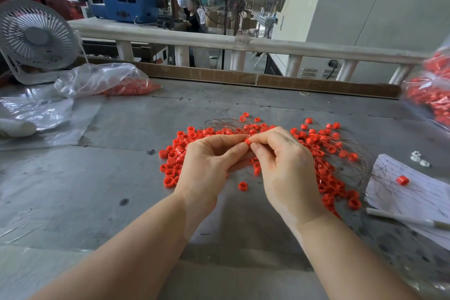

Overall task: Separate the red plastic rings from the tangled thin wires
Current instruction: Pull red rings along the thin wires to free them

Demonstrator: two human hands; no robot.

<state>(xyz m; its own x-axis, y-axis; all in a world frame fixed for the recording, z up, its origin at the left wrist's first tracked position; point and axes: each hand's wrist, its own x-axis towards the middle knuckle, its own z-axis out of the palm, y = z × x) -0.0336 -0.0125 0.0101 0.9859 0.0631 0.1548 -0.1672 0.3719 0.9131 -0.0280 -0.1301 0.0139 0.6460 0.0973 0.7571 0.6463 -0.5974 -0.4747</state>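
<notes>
A: Where is the ring being worked on?

B: At the centre of the frame. The left hand (207, 161) and the right hand (282, 165) meet fingertip to fingertip on one red plastic ring (247, 141), held above the pile of red rings (316, 153) on the grey table (97, 190). Both hands pinch it between thumb and forefinger; the other fingers are curled loosely.

A: What might go wrong?

B: I'd judge the thin wires (231, 122), which spread from the pile toward the upper middle and right, could drag neighbouring rings along if the pull is sharp. The ring could also slip from the pinch and drop back into the heap.

A: Which way does it point?

B: Mostly hidden by the fingertips. It's a short ring, and I cannot tell which way its hole faces. Whether a wire runs through it is too fine to see.
</notes>
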